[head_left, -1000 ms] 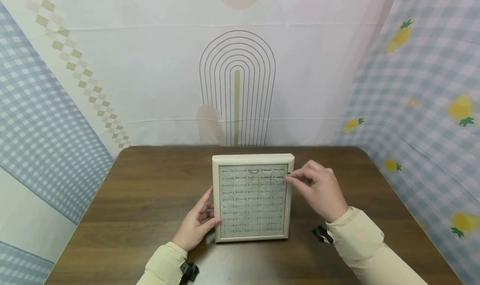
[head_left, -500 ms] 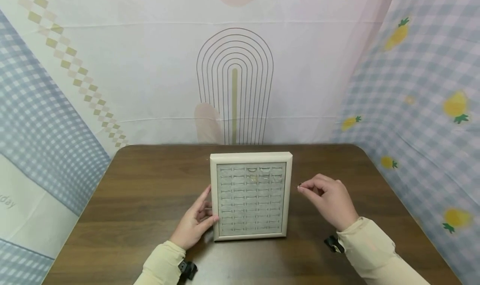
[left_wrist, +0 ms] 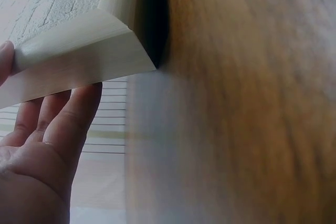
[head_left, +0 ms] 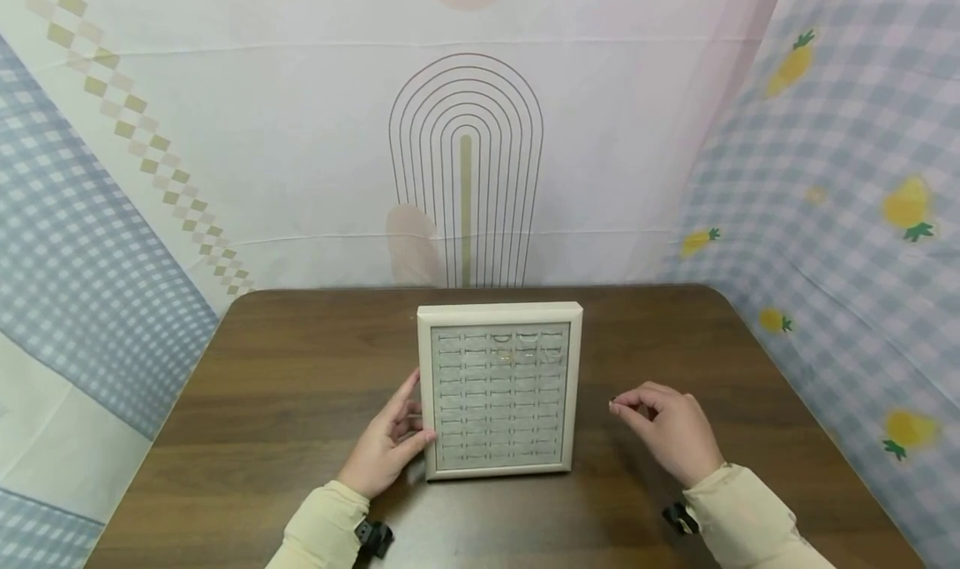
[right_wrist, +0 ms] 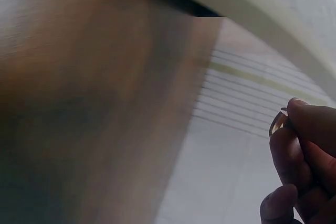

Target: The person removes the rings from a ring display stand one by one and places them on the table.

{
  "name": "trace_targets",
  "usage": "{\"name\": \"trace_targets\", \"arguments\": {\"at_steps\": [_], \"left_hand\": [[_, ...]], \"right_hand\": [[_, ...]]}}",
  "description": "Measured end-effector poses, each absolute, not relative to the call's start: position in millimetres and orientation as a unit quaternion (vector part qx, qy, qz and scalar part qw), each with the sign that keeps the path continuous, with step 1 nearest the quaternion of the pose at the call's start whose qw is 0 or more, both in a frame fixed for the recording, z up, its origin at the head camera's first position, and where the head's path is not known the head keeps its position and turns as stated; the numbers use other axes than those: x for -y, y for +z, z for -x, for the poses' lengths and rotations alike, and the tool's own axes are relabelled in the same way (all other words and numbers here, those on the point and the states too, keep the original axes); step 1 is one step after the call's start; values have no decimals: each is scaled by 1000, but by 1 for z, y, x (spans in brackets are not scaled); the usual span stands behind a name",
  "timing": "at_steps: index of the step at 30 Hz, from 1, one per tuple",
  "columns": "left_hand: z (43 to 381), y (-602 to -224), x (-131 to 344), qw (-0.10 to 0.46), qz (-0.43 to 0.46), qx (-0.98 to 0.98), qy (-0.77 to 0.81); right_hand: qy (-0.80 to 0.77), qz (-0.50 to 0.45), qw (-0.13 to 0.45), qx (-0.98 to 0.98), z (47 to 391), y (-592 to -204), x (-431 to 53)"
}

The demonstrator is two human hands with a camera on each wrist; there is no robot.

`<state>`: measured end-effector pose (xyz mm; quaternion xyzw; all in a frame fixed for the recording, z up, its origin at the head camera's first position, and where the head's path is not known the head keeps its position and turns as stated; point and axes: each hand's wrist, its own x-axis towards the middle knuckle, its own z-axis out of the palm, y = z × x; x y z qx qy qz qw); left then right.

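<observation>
- Cream edging borders the display board (head_left: 495, 415), whose grey fabric face carries rows of narrow slots; it is propped up facing the person, its lower edge at the table (head_left: 315, 394).
- Five rings sit in the upper part of the display board, two in the top row and three just below; one of the lower three is a gold-coloured ring (head_left: 504, 356).
- At the display board's left edge, the left hand (head_left: 382, 454) holds on, thumb on the front of the border and fingers against the side, some fingertips hidden.
- Right of the display board and apart from it, the right hand (head_left: 671, 432) pinches a small curved metal piece (right_wrist: 277, 124) between thumb and index finger; its full shape is partly covered.
- Behind the display board hangs a pale cloth (head_left: 300, 161) with nested arch lines.
- Right of the display board hangs a blue checked cloth (head_left: 832, 169) with yellow pineapples.
</observation>
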<state>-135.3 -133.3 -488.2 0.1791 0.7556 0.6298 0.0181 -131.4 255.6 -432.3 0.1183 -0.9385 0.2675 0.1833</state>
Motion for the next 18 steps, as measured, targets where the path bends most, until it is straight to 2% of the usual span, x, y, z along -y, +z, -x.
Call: {"name": "trace_targets", "arguments": {"at_steps": [8,18], "left_hand": [[136,-490,134,25,-180,-757,628],[138,-492,135,22,-185,-757,626]], "right_hand": [[247,-96,143,954,126,-457,-270],[203,-65,6,977,121,-471,-282]]}}
